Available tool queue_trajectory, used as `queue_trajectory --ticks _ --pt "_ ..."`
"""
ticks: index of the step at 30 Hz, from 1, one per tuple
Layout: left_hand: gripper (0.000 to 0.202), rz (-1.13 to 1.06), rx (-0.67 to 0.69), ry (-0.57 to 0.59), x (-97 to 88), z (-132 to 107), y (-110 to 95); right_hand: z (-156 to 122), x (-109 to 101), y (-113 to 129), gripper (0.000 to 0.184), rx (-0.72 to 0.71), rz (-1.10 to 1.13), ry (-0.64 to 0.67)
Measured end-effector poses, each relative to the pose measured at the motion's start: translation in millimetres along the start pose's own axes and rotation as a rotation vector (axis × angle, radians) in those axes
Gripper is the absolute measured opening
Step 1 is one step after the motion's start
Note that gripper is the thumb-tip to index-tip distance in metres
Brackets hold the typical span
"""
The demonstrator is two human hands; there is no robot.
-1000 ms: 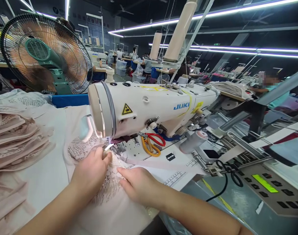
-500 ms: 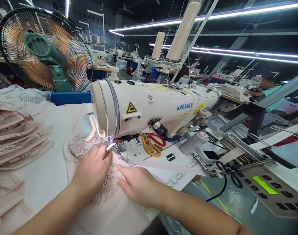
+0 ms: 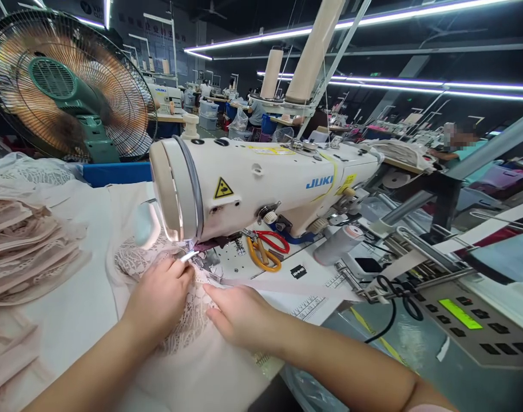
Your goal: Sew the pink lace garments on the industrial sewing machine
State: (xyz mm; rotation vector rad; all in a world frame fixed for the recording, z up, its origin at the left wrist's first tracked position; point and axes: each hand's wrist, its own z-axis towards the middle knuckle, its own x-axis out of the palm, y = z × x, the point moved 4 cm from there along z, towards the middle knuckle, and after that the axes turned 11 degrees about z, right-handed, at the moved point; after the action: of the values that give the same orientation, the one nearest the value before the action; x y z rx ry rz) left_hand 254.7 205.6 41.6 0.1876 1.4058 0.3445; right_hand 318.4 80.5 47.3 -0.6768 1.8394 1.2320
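Observation:
A white JUKI sewing machine [image 3: 261, 183] stands on the table in front of me. Pale pink lace fabric [image 3: 190, 320] lies under its needle. My left hand [image 3: 161, 297] rests on the lace just left of the needle, fingers curled around a small silver tool [image 3: 187, 256] that pokes out toward the presser foot. My right hand [image 3: 242, 315] lies flat on the lace to the right of it, fingers stretched toward the needle, holding nothing.
A pile of pink lace pieces [image 3: 25, 246] lies at the left. Behind it stands a green fan [image 3: 68, 86]. Red and yellow scissors [image 3: 265, 249], a thread cone [image 3: 339, 245] and a razor blade [image 3: 298, 271] lie under the machine arm. A control panel [image 3: 471, 320] sits at right.
The view has shifted a little. Both hands stay on the lace by the needle, nearly unmoved.

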Motion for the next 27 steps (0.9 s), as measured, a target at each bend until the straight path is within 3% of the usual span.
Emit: queue_trajectory --ticks 6,13,18,21,27 --pt "0.037 -0.018 -0.054 0.008 1.0 2.0 8.0 8.6 -5.3 0.2 0.049 -0.001 -0.078 -0.038" --pt "0.038 -0.004 -0.013 0.068 -17.6 -12.3 8.5 7.5 -8.7 0.6 0.034 -0.026 -0.189 -0.113" --pt "0.08 0.005 -0.044 0.315 -18.0 -25.3 1.0 -10.5 -10.1 -1.0 0.022 -0.133 -0.224 -0.059" --pt "0.083 0.022 -0.092 0.426 -12.6 -25.2 3.3 -13.4 -9.5 -4.1 0.028 -0.136 -0.215 -0.037" --pt "0.082 0.067 -0.164 0.438 -7.0 -16.9 17.4 -1.5 -14.9 -2.6 0.047 -0.047 -0.22 0.053"
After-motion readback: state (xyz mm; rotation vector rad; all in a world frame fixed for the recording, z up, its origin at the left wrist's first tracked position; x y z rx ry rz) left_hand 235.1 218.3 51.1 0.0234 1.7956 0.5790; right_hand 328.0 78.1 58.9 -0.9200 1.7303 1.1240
